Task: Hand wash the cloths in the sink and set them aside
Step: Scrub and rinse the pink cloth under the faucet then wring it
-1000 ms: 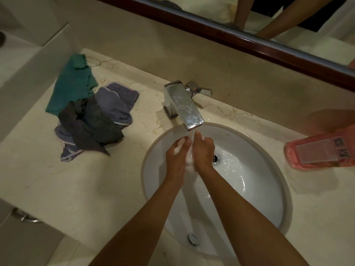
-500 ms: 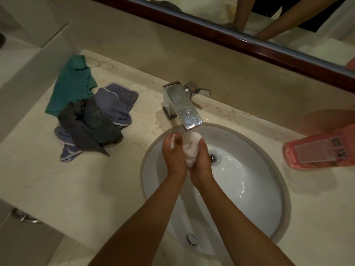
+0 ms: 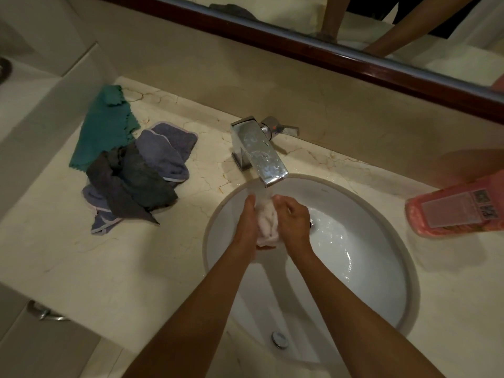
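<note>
Both hands meet over the sink [image 3: 381, 317] – the left hand [image 3: 246, 222] and right hand [image 3: 293, 218] press a bunched white cloth [image 3: 268, 222] between their palms, fingers curled round it, right under the chrome tap [image 3: 259, 154]. Much of the cloth is hidden between the hands. Falling water blurs its top edge. On the marble counter [image 3: 68, 255] to the left lies a heap – green cloth [image 3: 105, 129], blue cloth [image 3: 163, 151], dark grey cloth [image 3: 136, 184]. A pink bottle [image 3: 458, 211] is cut off at the right edge.
</note>
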`<state>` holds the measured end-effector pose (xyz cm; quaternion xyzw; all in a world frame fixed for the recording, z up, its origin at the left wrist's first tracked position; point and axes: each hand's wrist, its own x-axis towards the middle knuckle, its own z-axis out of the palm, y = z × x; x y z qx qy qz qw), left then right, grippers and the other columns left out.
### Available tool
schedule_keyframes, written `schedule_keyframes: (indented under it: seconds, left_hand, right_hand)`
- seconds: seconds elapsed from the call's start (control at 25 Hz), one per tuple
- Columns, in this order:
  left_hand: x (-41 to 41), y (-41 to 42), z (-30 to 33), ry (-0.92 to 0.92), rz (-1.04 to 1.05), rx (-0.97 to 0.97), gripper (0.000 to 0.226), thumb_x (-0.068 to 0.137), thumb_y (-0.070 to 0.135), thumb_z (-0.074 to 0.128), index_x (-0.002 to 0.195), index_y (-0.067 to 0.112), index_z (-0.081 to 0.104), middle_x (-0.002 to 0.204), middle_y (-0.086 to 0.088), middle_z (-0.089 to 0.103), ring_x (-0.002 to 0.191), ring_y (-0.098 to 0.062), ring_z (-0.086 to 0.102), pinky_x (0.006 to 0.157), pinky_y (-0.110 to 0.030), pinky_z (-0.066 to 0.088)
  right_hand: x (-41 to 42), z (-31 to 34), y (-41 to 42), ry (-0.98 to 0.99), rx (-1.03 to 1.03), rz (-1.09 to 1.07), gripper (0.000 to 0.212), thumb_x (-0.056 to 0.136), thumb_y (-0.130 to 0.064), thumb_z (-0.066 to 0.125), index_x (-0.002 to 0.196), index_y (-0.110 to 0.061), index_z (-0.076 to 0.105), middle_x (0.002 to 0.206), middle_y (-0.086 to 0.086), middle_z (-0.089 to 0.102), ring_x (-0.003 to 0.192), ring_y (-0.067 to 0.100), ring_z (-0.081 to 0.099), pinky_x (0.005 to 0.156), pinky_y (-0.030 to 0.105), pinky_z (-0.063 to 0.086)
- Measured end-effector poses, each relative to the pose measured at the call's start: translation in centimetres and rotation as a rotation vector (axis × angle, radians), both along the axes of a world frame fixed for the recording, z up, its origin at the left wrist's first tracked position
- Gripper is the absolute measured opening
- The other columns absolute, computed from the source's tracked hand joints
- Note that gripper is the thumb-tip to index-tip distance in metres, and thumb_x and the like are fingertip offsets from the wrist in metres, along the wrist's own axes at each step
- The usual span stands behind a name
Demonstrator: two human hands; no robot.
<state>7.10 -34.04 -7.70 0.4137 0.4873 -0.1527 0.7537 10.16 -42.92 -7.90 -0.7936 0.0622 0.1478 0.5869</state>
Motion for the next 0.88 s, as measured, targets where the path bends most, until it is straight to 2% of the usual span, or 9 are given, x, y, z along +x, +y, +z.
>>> schedule_keyframes:
  seconds: [0.08, 0.16, 0.2, 0.28, 0.36, 0.52, 0.68, 0.76, 0.88]
  left_hand:
    - [0.2, 0.1, -0.1, -0.035, -0.051, 0.005, 0.071, 0.081, 0.078, 0.054, 0.112, 0.017, 0.071, 0.101, -0.019, 0.075, 0.096, -0.035, 0.072, 0.084, -0.054, 0.058]
    - [0.1, -0.1, 0.1, -0.048, -0.020, 0.075, 0.063, 0.074, 0.072, 0.066, 0.086, 0.010, 0.070, 0.062, -0.011, 0.070, 0.065, -0.025, 0.072, 0.061, -0.037, 0.060]
    - [0.0, -0.4, 0.0, -0.059, 0.020, 0.117, 0.053, 0.078, 0.063, 0.070, 0.082, 0.010, 0.069, 0.054, -0.005, 0.067, 0.058, -0.021, 0.070, 0.054, -0.029, 0.056]
    - [-0.2, -0.9, -0.7, -0.148, 0.123, 0.270, 0.026, 0.089, 0.041, 0.073, 0.090, 0.015, 0.073, 0.068, 0.003, 0.074, 0.069, -0.018, 0.074, 0.055, -0.024, 0.054]
    - [-0.4, -0.9, -0.7, -0.311, 0.194, 0.418, 0.003, 0.093, 0.022, 0.071, 0.094, 0.024, 0.073, 0.082, 0.010, 0.076, 0.082, -0.012, 0.073, 0.062, -0.016, 0.053]
    - [-0.9, -0.8, -0.5, -0.515, 0.048, 0.523, 0.027, 0.090, 0.018, 0.073, 0.112, 0.030, 0.064, 0.109, 0.011, 0.067, 0.101, -0.006, 0.066, 0.079, -0.018, 0.054]
    - [-0.1, -0.9, 0.1, -0.399, 0.164, 0.341, 0.019, 0.094, 0.039, 0.059, 0.109, 0.034, 0.069, 0.112, 0.003, 0.072, 0.104, -0.015, 0.069, 0.075, -0.021, 0.055]
    - [0.7, -0.6, 0.5, -0.260, 0.206, 0.246, 0.025, 0.099, 0.042, 0.052, 0.106, 0.028, 0.073, 0.109, -0.003, 0.074, 0.100, -0.022, 0.071, 0.066, -0.024, 0.055]
    - [1.6, -0.3, 1.1, -0.181, 0.213, 0.164, 0.039, 0.098, 0.050, 0.050, 0.109, 0.022, 0.075, 0.106, -0.006, 0.076, 0.096, -0.023, 0.072, 0.066, -0.028, 0.054]
  right_hand:
    - [-0.4, 0.0, 0.1, -0.005, -0.031, 0.024, 0.030, 0.103, -0.035, 0.049, 0.082, -0.042, 0.069, 0.090, -0.006, 0.072, 0.090, 0.014, 0.068, 0.083, 0.035, 0.053]
    - [-0.3, 0.3, 0.1, 0.068, 0.051, -0.020, 0.030, 0.099, -0.045, 0.039, 0.090, -0.052, 0.067, 0.098, -0.015, 0.071, 0.097, 0.008, 0.067, 0.085, 0.029, 0.052]
    - [-0.1, 0.4, 0.1, 0.121, 0.145, -0.055, 0.026, 0.100, -0.045, 0.038, 0.104, -0.051, 0.063, 0.105, -0.018, 0.069, 0.099, 0.002, 0.065, 0.086, 0.024, 0.050]
    - [0.2, 0.6, 0.3, 0.241, 0.266, -0.142, 0.027, 0.104, -0.042, 0.041, 0.128, -0.040, 0.053, 0.120, -0.012, 0.064, 0.104, 0.002, 0.062, 0.088, 0.025, 0.049]
    - [0.5, 0.8, 0.3, 0.452, 0.275, -0.229, 0.039, 0.100, -0.051, 0.046, 0.132, -0.030, 0.057, 0.126, -0.003, 0.064, 0.108, 0.013, 0.062, 0.095, 0.037, 0.050]
    - [1.3, 2.0, -0.4, 0.891, 0.619, -0.167, 0.065, 0.093, -0.066, 0.048, 0.120, -0.010, 0.067, 0.118, 0.016, 0.071, 0.104, 0.031, 0.067, 0.086, 0.046, 0.053]
    - [1.4, 1.8, 0.8, 0.777, 0.638, -0.210, 0.052, 0.097, -0.053, 0.053, 0.122, -0.008, 0.061, 0.099, 0.013, 0.070, 0.082, 0.025, 0.067, 0.073, 0.035, 0.051]
    - [1.3, 1.5, 1.4, 0.668, 0.599, -0.231, 0.050, 0.099, -0.044, 0.054, 0.128, -0.003, 0.060, 0.110, 0.019, 0.070, 0.084, 0.026, 0.068, 0.065, 0.031, 0.055]
    - [0.9, 0.8, 1.9, 0.478, 0.546, -0.248, 0.033, 0.100, -0.030, 0.057, 0.119, -0.004, 0.066, 0.121, 0.025, 0.068, 0.102, 0.035, 0.068, 0.088, 0.045, 0.055]
